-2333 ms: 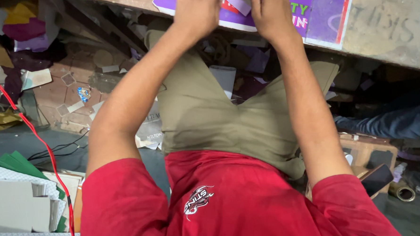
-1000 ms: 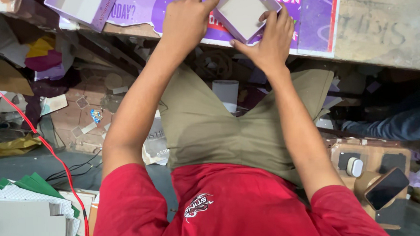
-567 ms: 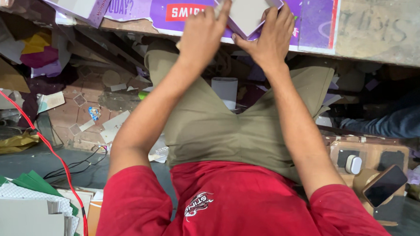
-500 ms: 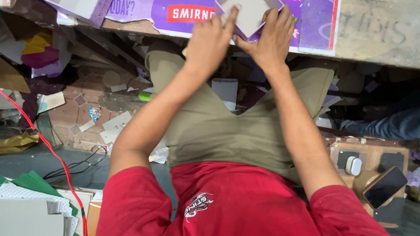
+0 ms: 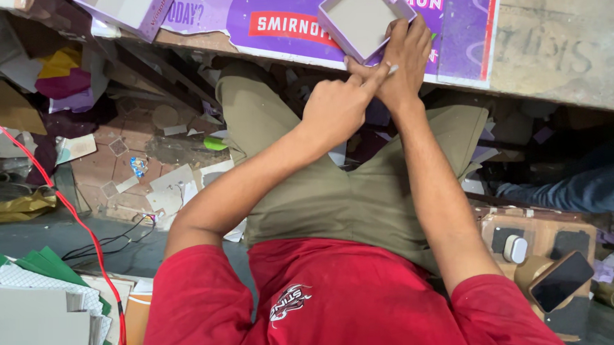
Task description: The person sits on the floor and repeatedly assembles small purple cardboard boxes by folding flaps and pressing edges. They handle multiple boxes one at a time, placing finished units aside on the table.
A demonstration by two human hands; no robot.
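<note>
Worktable point(image 5: 563, 37) runs across the top of the view, bare grey on the right. Purple printed sheet point(image 5: 279, 18) lies flat on the table, covering most of the left and middle part. Person sits under the camera, red shirt point(image 5: 340, 309) at bottom, olive trousers point(image 5: 335, 192) in the middle, both forearms reaching up to the table edge. Floor on the left is littered with paper scraps point(image 5: 148, 179); a stack of grey and green card sheets point(image 5: 37, 315) sits bottom left, a red cable point(image 5: 67, 204) runs across them. Second purple box point(image 5: 131, 8) rests at top left on the table. Phone point(image 5: 561, 280) lies bottom right, tilted, on a brown stand.

Small purple open box point(image 5: 362, 18), grey inside, sits tilted on the purple sheet at the table edge. Right hand point(image 5: 405, 58) holds it from below, fingers curled up around its lower right corner, touching. Left hand point(image 5: 339, 109) is mostly fisted, index finger stretched out, tip pressing against the right hand just beneath the box, holding nothing that shows.
</note>
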